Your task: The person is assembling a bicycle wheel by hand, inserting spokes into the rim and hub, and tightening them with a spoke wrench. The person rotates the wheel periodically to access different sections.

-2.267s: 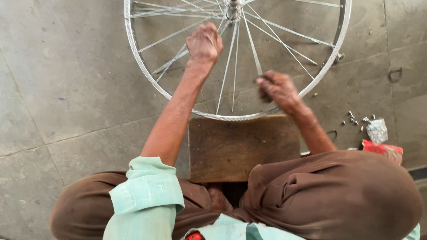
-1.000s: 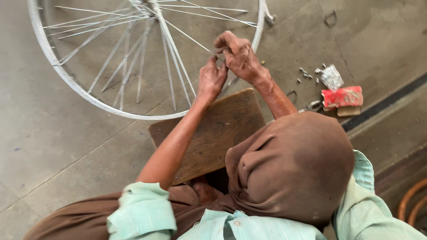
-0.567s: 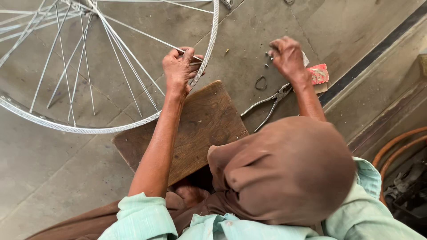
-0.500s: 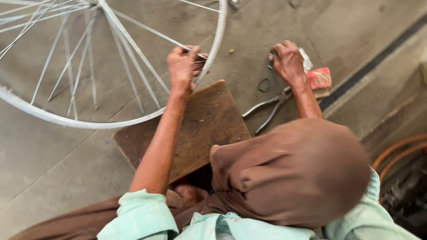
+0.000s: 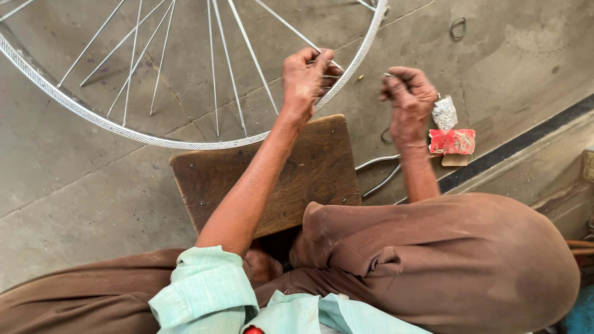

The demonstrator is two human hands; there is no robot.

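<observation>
The left hand has its fingers clamped on a spoke and the rim of the bicycle wheel lying on the floor at eleven o'clock. The right hand pinches something too small to tell. A wooden board sits below; pliers, a red packet and a foil scrap lie at three o'clock.

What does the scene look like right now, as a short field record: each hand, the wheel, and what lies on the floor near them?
left hand: pinching a spoke where it meets the rim
right hand: raised off the floor, fingertips closed on a tiny item, too small to identify
wheel: flat on the concrete floor
wooden board: under the left forearm
floor items: pliers, red packet, silver packet
</observation>
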